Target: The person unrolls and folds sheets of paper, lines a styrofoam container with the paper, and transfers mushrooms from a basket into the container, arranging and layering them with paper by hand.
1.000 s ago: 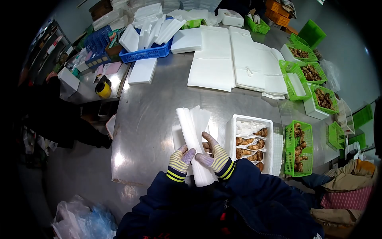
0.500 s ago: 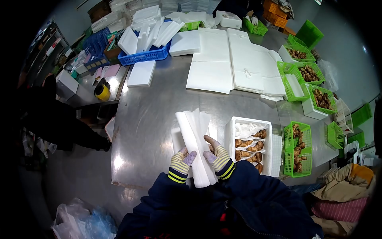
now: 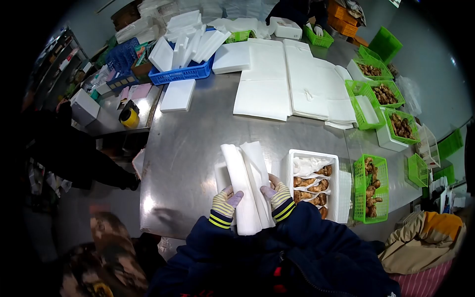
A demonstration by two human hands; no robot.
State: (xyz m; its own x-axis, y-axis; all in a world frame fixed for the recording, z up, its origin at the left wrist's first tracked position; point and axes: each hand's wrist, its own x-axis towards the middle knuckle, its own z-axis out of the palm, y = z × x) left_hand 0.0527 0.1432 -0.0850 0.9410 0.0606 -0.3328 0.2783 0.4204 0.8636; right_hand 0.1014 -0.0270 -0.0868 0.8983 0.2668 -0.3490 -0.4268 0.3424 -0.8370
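Observation:
Folded white paper sheets [image 3: 243, 173] stand between my two gloved hands, above the front of the steel table. My left hand [image 3: 226, 201] is closed on their left side, thumb across the front. My right hand [image 3: 275, 192] grips the right side, its other fingers partly behind the paper. A small brown bit shows beside the right hand; what it belongs to is hidden. Behind the sheets, a white object [image 3: 221, 174] is mostly covered. Just right of my hands sits a white foam box [image 3: 337, 185] with brown mushrooms [image 3: 318, 185] in rows between white paper.
To the right stands a green basket [image 3: 357, 198] of mushrooms; more mushroom baskets [image 3: 402, 124] line the far right edge. Large white sheets [image 3: 262, 94] and a blue crate [image 3: 180, 74] of foam pieces lie at the back. Another person [image 3: 297, 11] works beyond; patterned clothing [image 3: 106, 247] shows lower left.
The paper's folds have spread apart at the top, and its right part has swung rightward with my right hand. Someone in patterned clothing has appeared at lower left. The view has shifted slightly.

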